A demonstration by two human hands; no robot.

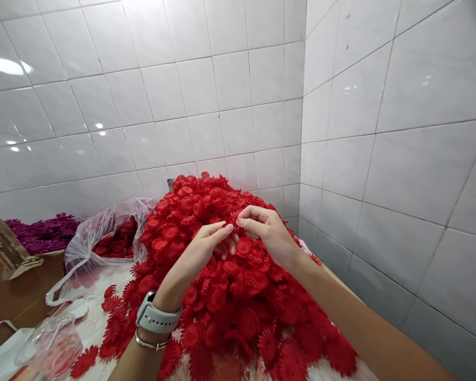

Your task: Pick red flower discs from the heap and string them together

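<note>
A big heap of red plastic flower pieces (238,275) fills the table in the tiled corner. Both my hands hover over its top, fingertips meeting. My left hand (206,246), with a white watch and a thin bracelet on the wrist, has its fingers pressed together against the right fingertips. My right hand (265,233) pinches a small red flower piece (233,217) between thumb and fingers. Whether the left fingers also grip that piece I cannot make out.
A clear plastic bag (99,238) holding more red pieces lies to the left. Purple flower pieces (43,233) sit in a cardboard box (8,275) at far left. A clear plastic container (49,346) stands at the lower left. White tiled walls (381,159) close in behind and right.
</note>
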